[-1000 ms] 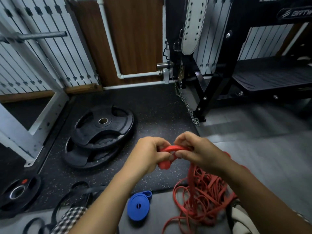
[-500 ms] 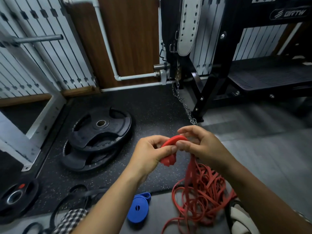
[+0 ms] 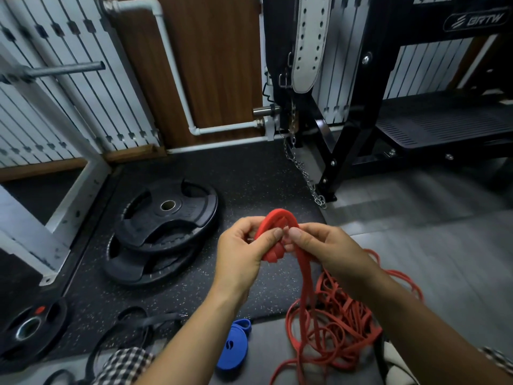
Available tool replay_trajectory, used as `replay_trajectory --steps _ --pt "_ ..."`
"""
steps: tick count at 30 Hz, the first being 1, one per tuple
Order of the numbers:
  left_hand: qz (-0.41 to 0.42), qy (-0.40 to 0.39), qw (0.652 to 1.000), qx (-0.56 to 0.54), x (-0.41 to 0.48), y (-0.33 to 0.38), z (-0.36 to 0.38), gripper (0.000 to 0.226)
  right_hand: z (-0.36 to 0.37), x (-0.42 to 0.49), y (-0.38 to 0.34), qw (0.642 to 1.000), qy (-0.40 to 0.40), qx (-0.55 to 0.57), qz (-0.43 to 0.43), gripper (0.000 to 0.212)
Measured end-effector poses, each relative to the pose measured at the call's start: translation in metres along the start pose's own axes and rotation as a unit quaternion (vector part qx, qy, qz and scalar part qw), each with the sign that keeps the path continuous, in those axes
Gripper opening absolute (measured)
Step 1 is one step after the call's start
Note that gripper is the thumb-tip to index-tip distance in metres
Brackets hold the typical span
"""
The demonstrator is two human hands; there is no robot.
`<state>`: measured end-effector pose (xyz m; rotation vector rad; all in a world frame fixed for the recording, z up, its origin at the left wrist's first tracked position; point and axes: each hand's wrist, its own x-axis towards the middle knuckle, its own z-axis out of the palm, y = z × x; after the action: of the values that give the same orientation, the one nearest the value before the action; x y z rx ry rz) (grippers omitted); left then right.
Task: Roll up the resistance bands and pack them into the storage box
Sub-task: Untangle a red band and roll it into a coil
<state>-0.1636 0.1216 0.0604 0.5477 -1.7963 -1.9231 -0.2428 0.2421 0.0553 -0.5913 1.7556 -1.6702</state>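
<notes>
Red band (image 3: pixel 278 218) is up in the air between both hands, over the near edge of the speckled mat (image 3: pixel 249 176). Its started roll is a flattened oval standing on edge. The oval's long axis runs up and down in the picture, with the arched top pointing away from the person toward the chain (image 3: pixel 304 173) and the folded lower end against the left palm.

Left hand (image 3: pixel 238 257) grips the roll, thumb laid across its near face and fingers curled behind it. Right hand (image 3: pixel 324 245) pinches the band just beside the roll, thumb on top and fingers curled beneath. The two thumb tips nearly touch.

From the right hand the free length drops as flat strands side by side, running straight toward the person into a loose red tangle (image 3: pixel 344 329). The tangle lies on the grey floor (image 3: pixel 416 245) under the right forearm.

Between the forearms a blue band (image 3: pixel 232 348) lies rolled on the floor, just left of the tangle, its long axis tilted up to the right. Loose black bands (image 3: pixel 155 320) sprawl to its left across the mat's edge. Two large plates (image 3: pixel 166 218) are stacked on the mat left of the hands, and a small plate (image 3: pixel 30 329) lies at the left edge. The chain hangs beside a black frame (image 3: pixel 333 168) down to the mat, and a white belt (image 3: pixel 309 43) hangs above it
</notes>
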Motion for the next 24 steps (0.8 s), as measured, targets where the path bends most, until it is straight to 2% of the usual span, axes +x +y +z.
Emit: replay_trajectory --steps 5,9,13,18,21,24 --pt "-0.02 0.067 0.994 -0.087 -0.002 -0.005 0.006 0.009 0.016 -0.006 0.005 0.998 -0.045 0.04 -0.016 0.03" --pt "-0.027 0.094 0.99 -0.1 -0.002 -0.008 0.01 0.012 0.026 -0.009 0.007 0.997 0.007 0.055 -0.049 0.037" --pt "-0.06 0.093 0.986 -0.128 -0.001 -0.01 0.01 0.01 0.03 -0.009 0.009 0.996 0.024 0.055 -0.066 0.037" --pt "-0.134 0.01 0.985 -0.109 0.004 -0.005 0.0 0.014 0.017 -0.005 0.009 0.999 -0.013 0.022 -0.038 0.039" --pt "-0.154 -0.065 0.986 -0.028 0.009 0.002 -0.013 0.029 0.005 -0.004 0.004 0.996 -0.054 -0.065 -0.018 0.039" --pt "-0.128 -0.106 0.983 0.076 0.012 0.005 -0.021 0.03 0.003 -0.007 0.0 0.983 -0.087 -0.161 -0.016 0.042"
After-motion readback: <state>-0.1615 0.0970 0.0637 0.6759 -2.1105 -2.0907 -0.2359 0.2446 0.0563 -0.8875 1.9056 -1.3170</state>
